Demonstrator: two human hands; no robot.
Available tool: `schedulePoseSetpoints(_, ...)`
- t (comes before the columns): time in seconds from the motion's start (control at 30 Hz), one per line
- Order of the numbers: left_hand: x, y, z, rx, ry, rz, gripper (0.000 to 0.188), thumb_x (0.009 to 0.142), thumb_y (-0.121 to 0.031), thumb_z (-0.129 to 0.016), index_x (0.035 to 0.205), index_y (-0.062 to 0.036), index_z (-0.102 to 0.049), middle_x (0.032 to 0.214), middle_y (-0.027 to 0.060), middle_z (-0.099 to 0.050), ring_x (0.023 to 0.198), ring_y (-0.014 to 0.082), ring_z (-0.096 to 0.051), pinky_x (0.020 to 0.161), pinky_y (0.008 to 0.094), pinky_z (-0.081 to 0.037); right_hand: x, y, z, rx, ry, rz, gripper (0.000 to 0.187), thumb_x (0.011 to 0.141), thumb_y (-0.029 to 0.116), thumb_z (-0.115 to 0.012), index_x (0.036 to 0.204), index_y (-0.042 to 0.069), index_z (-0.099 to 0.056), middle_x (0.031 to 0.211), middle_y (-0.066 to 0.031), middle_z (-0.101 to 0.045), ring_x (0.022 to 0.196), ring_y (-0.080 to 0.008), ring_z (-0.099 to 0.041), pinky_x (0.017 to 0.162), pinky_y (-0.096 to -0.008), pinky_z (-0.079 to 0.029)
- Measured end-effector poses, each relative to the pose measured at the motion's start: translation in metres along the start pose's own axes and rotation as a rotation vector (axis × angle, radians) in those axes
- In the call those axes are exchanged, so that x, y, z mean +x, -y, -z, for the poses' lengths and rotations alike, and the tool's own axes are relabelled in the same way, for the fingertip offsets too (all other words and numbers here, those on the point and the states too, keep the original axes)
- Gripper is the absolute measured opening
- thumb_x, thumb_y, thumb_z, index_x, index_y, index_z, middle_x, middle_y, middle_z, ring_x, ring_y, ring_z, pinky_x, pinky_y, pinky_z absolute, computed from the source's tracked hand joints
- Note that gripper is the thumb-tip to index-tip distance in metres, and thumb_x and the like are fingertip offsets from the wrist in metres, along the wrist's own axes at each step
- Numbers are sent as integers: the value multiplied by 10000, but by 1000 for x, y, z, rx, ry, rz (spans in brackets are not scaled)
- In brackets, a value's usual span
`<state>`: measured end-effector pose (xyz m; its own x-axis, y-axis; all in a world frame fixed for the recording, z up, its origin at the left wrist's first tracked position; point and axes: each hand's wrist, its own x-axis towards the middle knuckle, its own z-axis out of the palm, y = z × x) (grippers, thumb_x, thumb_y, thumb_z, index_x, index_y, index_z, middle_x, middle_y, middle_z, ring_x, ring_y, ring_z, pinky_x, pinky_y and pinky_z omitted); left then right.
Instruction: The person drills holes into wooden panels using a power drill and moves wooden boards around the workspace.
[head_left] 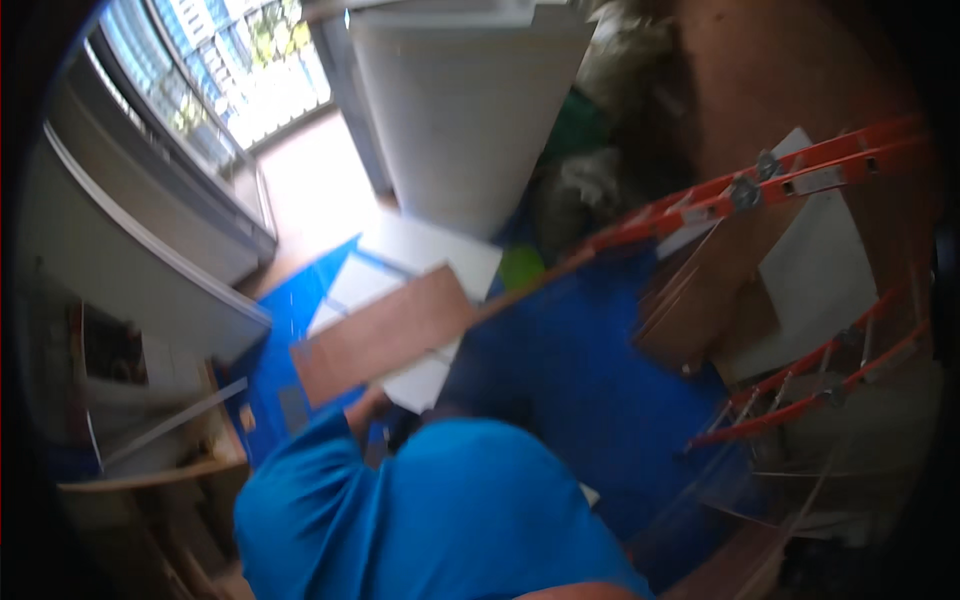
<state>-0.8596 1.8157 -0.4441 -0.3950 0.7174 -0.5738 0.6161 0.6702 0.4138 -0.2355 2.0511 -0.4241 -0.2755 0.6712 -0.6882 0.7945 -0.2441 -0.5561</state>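
Below the near edge of a flat reddish-brown board (385, 335) is my left hand (368, 408), at the end of a blue sleeve. Its fingers appear closed on that edge, though motion blurs them. The board is tilted, its right end farther away than its left. Beneath it, white panels (425, 245) lie on a blue floor covering. My right hand does not show; only a strip of skin appears at the lower edge, below my blue shirt.
An orange ladder (740, 192) stretches along the right, with brown and white sheets (820, 280) by it. A tall pale cabinet-like block (465, 110) stands ahead, bags (585, 190) to its right. A glazed door (190, 110) is at the far left. Blue covering (560, 350) spreads over the floor.
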Motion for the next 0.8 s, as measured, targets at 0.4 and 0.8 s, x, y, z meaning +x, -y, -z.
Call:
schedulePoseSetpoints(0.4, -28, -245, 13, -821, 2, 390, 318, 923, -252, -645, 1089, 14, -696, 850, 128, -701, 644, 192, -648, 601, 331, -545, 117, 164, 235, 249, 57, -269, 353, 942, 230, -627, 1242, 48, -591, 1140, -109, -663, 937, -256, -660, 771, -372, -523)
schedulePoseSetpoints(0.8, -9, -217, -3, -1130, -145, 821, 293, 898, -261, -682, 824, 21, -695, 669, 97, -624, 574, 216, -607, 551, 343, -533, 299, 298, 229, -247, 523, 117, 320, 947, 258, -598, 1207, 75, -638, 1071, -78, -684, 887, -224, -663, 725, -373, -545)
